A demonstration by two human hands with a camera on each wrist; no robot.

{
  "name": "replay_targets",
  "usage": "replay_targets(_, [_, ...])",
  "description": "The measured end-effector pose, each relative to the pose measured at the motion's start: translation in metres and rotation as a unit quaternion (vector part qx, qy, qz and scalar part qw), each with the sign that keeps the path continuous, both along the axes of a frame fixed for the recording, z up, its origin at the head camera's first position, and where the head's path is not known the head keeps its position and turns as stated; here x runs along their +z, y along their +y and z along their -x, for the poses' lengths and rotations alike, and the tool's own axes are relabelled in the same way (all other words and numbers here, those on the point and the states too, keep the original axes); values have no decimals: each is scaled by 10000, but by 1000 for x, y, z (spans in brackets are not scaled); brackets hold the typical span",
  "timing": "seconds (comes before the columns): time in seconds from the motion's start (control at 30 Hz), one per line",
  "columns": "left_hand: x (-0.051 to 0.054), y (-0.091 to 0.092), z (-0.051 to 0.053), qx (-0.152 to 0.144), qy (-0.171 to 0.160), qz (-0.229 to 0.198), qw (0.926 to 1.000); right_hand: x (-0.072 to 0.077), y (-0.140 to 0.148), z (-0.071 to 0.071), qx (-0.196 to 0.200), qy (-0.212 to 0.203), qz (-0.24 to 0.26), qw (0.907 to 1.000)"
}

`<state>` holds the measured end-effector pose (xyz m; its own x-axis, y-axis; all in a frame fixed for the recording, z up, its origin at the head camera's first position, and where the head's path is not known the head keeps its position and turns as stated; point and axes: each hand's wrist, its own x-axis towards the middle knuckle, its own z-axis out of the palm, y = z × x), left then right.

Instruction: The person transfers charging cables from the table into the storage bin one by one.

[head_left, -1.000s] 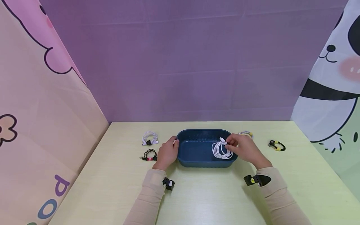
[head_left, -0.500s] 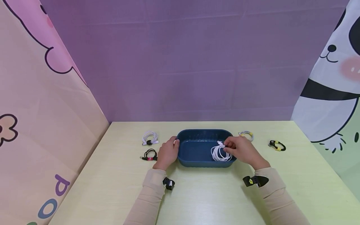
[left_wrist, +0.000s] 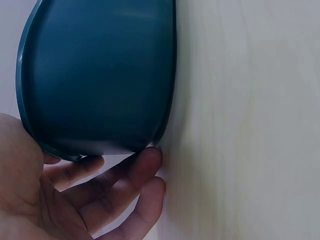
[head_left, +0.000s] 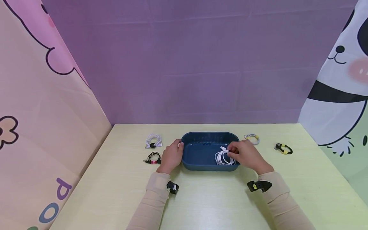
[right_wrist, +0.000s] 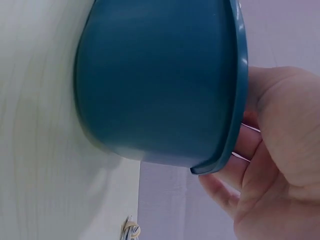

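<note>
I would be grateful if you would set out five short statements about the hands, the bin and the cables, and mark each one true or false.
1. The left hand grips the bin. True.
2. The bin is red. False: it is dark blue.
3. The right hand holds a white cable at the bin's right end. True.
4. Both cables lying left of the bin are black. False: the far cable is white; only the near cable is black.
5. The black cable with yellow bands lies inside the bin. False: it lies to the right of it.
</note>
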<state>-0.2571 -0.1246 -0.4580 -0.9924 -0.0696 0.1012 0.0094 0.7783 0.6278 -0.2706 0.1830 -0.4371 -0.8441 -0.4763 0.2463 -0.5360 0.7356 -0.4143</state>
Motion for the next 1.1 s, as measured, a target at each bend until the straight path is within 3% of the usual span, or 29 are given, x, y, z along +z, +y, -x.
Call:
replay_targets(0.53, [-2,1,1,20,13,-40,10000,-5,-9,-5,-260,535,-506,9969])
replay_targets(0.8, [-1,1,1,43,-18,7,10000,-2,-10,-7,-299,457,-642,9964])
replay_targets(1.1, [-1,1,2,95,-55,-13,9999,-3,-13,-7,-427,92,-785,9960])
